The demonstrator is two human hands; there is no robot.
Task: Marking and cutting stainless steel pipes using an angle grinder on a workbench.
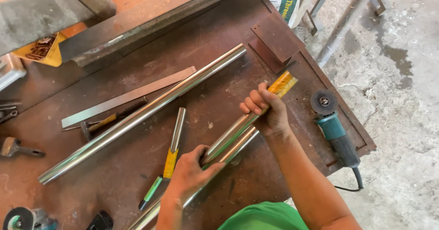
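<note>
My right hand (266, 111) grips the far end of a short shiny steel tube (233, 131) that has a yellow sticker (283, 83) at its tip. My left hand (190, 173) closes around the near end of the same tube, just above a second tube (238, 148) that lies under it on the rusty steel workbench (219, 42). A long polished tube (141, 113) runs diagonally across the bench to the left. Between them rests a short tube (177, 129) with a yellow and green label.
A teal angle grinder (334, 131) lies at the bench's right edge, its cable hanging off. A flat steel strip (125, 97), a hammer (98, 125) and a folded rusty plate (276, 40) lie farther back. Another grinder (20, 218) sits at the near left corner. Concrete floor lies to the right.
</note>
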